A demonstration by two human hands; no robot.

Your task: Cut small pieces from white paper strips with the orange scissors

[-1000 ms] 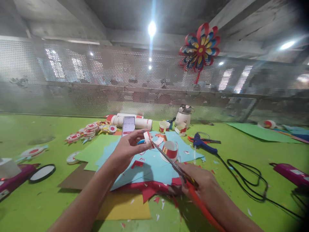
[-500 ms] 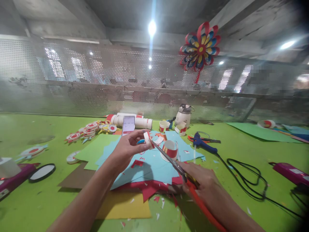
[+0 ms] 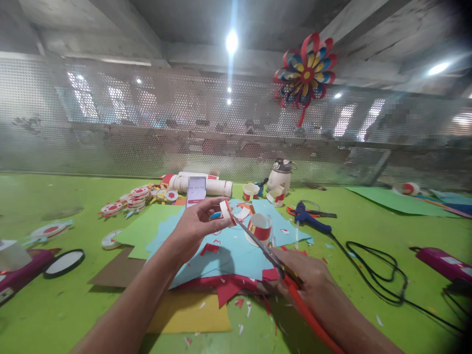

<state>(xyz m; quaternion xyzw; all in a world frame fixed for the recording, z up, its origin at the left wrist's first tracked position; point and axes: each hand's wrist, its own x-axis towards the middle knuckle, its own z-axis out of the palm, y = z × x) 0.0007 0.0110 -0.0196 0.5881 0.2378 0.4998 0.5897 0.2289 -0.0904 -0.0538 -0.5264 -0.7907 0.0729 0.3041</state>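
My left hand (image 3: 193, 227) pinches a small white and red paper piece (image 3: 225, 211) above the light blue paper sheet (image 3: 228, 250). In my right hand (image 3: 309, 278) are red-handled scissors (image 3: 275, 258), their blade tips touching the paper piece. A white paper ring with a red band (image 3: 259, 229) stands on the blue sheet just behind the blades. Red scraps (image 3: 226, 291) lie under and around the sheet.
A phone (image 3: 195, 191) stands propped behind my left hand, beside white tubes (image 3: 206, 185) and a pile of round paper discs (image 3: 136, 197). A blue glue gun (image 3: 309, 220) with a black cable (image 3: 379, 275) lies to the right. Pink devices (image 3: 444, 263) sit at both edges.
Almost nothing differs; my right hand with the scissors has shifted slightly, and the blades stay at the paper piece.
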